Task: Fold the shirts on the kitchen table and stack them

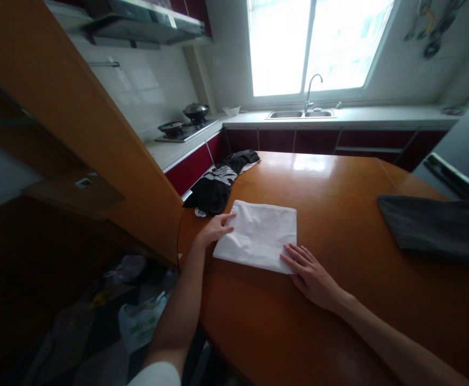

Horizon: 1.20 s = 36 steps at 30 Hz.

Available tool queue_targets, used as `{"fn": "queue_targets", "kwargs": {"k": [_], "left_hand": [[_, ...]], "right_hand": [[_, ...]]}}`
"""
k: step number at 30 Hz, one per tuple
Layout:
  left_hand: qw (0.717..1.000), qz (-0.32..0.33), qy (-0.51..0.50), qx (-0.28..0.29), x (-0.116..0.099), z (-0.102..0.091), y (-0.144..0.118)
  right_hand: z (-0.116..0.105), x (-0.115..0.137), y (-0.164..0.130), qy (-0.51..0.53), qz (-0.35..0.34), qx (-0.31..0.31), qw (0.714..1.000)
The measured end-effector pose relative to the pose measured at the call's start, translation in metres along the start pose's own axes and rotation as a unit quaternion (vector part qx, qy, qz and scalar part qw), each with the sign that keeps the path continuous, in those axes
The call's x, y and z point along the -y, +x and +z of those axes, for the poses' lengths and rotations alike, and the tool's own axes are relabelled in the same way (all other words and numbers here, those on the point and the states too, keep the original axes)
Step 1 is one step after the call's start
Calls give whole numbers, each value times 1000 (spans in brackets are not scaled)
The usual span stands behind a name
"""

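Both hands lie flat, fingers unclenched, on the folded white cloth [258, 235] (left hand [214, 229] at nine o'clock, right hand [312, 276] at five).

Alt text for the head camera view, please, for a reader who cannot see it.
A person's left hand and right hand rest flat on the edges of a folded white cloth on an orange-brown wooden table. A black garment lies at the table's far left edge, a dark grey cloth at right, with a kitchen counter and sink beyond.
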State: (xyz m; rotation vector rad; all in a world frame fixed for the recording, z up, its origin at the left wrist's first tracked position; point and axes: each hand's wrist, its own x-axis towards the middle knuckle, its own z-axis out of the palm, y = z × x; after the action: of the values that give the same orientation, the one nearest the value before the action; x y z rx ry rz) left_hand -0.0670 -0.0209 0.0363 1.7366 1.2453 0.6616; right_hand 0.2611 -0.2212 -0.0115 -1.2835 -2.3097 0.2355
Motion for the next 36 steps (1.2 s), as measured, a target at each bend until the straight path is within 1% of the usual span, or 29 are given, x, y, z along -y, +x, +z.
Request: {"fn": "queue_targets", "kwargs": {"k": [2,4,6,8,10,12,14,16,18,20,22,25,28,31,36], "left_hand": [[998,25,63,-20,2,2,3],[987,41,144,-53,3,5,5],[968,64,223,-99,-1,13,6],[947,112,269,-133,-10,27,6],[936,172,279,-131,-21,46,6],[931,206,284,-102,-28,64,7],[930,190,306,-78,-29,77,10],[929,151,333,-64,-23,83,15],[926,127,352,-57,-14,85,20],[919,126,370,-53,-7,84,23],[908,126,395,-63,-4,83,25],[885,111,443,-85,-5,81,27],[871,81,480,-67,-10,79,31],[867,66,492,-53,-16,79,38],[870,90,477,-82,-20,89,44]], "right_hand": [[-4,2,1,-3,-12,17,1000],[-8,5,2,-3,-28,39,999],[-12,8,3,3,-43,58,997],[-15,10,3,15,-53,72,996],[-17,11,4,27,-59,84,994],[-19,11,4,37,-62,94,993],[-19,11,4,45,-64,100,992],[-19,11,5,52,-65,102,991],[-19,11,5,54,-64,109,991],[-19,11,6,56,-62,120,989],[-18,11,6,59,-60,128,988],[-18,10,6,65,-54,136,987],[-18,10,6,67,-49,147,986],[-19,11,7,65,-44,151,985],[-22,14,7,75,-40,144,986]]}}
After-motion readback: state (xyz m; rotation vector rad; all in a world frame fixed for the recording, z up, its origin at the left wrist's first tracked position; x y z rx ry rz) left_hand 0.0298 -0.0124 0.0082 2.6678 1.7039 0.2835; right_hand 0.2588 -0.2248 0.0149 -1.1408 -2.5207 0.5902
